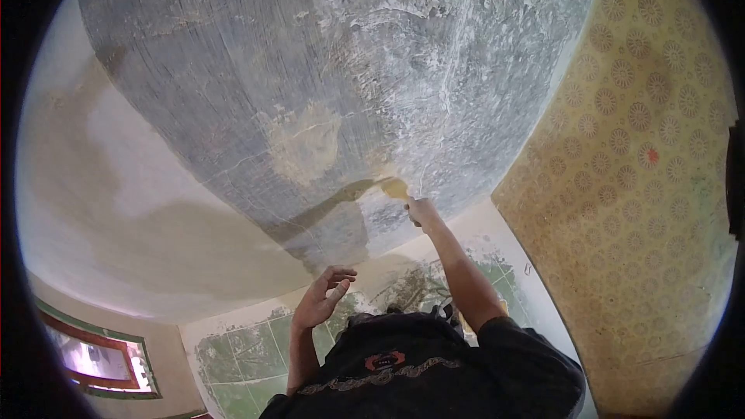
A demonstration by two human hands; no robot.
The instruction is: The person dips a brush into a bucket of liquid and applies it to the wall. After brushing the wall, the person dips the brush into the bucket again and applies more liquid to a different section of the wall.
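While the right hand (423,212) is raised up to the ceiling (310,70), its fingers are closed around the handle of a putty knife (396,187), and the yellowish blade of this tool lies against the grey surface. The blade touches the ceiling at the end of a wet, darker band of plaster (326,206) that runs from the lower left toward the tool. Just above this band there is a pale beige patch (306,143) on the grey, scratched coat. The left hand (322,299) is lower and holds nothing; its fingers are apart and a little curled, with the palm turned toward the right arm, and it touches nothing. Both arms come out of a black shirt (434,372) with an orange mark and a patterned line on it, seen at the bottom edge. To the left of the grey area the ceiling is smooth and cream-coloured (116,186). On the right stands a wall with yellow wallpaper (644,147) of round flower patterns. Below the hands a wall with green and white remains (248,357) is visible, and in the lower left corner a window (97,357) with a green and red frame.
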